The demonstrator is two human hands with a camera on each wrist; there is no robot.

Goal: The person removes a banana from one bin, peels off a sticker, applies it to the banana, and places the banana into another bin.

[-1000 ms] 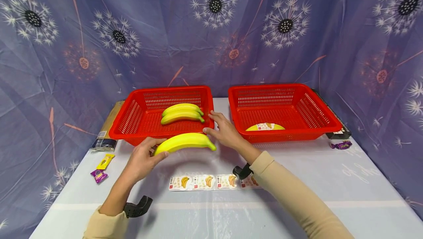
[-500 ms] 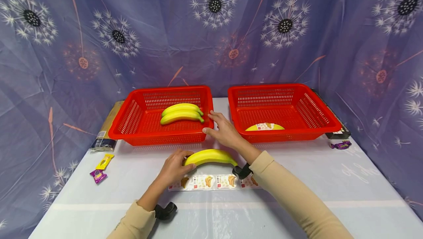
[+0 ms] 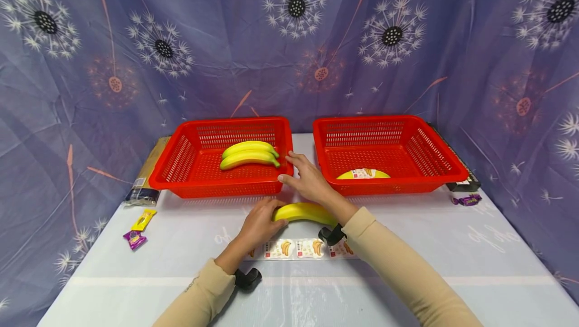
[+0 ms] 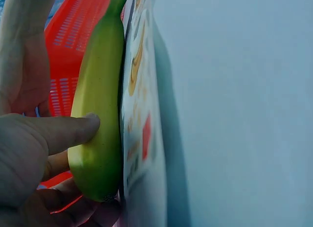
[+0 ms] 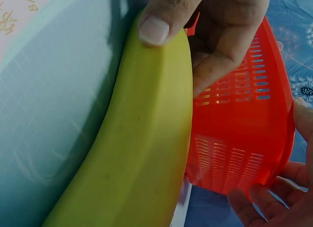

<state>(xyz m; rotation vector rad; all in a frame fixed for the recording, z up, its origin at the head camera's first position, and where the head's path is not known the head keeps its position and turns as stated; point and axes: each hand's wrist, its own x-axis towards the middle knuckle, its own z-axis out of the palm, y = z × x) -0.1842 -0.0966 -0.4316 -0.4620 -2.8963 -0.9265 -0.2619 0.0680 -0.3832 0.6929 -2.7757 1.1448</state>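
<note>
I hold a yellow banana in my left hand, thumb laid over its skin and fingers curled round its blunt end. It lies crosswise just beyond a strip of banana-printed stickers, its other end passing behind my right wrist; whether it touches the tabletop I can't tell. My right hand rests, fingers spread and relaxed, against the right front corner of the left red basket, where two bananas lie side by side. In the right red basket, a banana bearing a sticker sits by the near wall. Yellow and purple wrapped sweets lie near the tabletop's left edge.
</note>
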